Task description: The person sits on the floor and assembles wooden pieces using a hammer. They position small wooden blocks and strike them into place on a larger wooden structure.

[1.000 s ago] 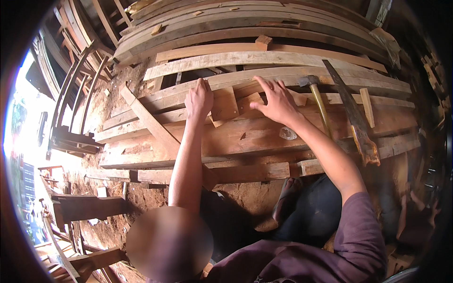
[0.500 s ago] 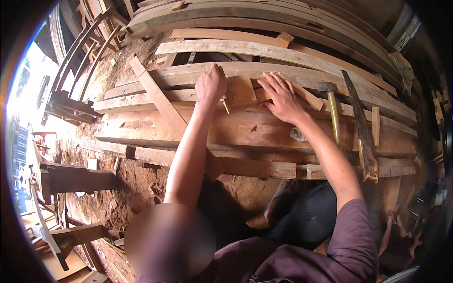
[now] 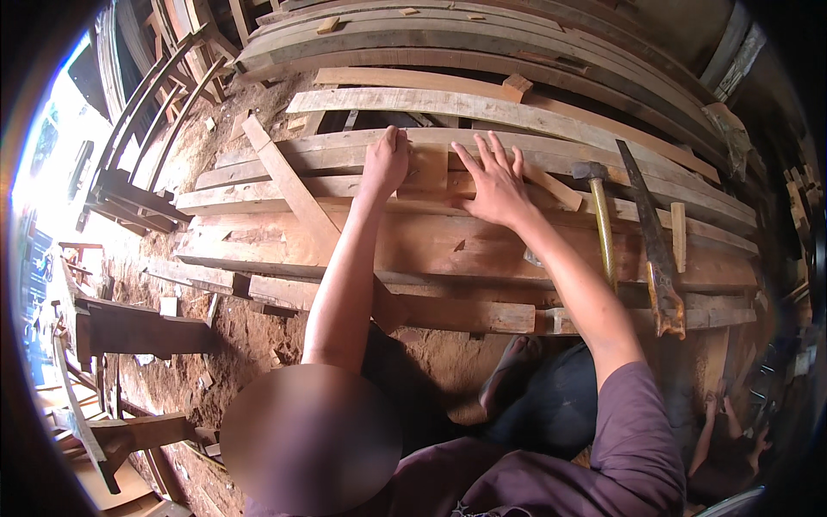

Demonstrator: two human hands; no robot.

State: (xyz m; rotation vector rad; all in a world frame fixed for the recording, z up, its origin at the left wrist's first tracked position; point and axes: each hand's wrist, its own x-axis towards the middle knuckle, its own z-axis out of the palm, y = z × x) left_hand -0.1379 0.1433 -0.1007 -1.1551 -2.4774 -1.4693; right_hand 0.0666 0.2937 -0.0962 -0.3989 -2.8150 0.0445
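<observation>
Left hand (image 3: 387, 164) is curled into a fist, contents hidden. Right hand (image 3: 498, 188) is splayed, contact indeterminate. A flat wooden piece (image 3: 429, 169) lies between.

Between the left hand (image 3: 387, 162) and the right hand (image 3: 498, 188), a small flat wood piece (image 3: 428, 168) takes up part of the gap. On its near side, a broad plank (image 3: 422, 241) offers room. Rightward, a hammer (image 3: 605, 226) and handsaw (image 3: 643, 214) obstruct; leftward, a slanting board (image 3: 289, 183).
</observation>
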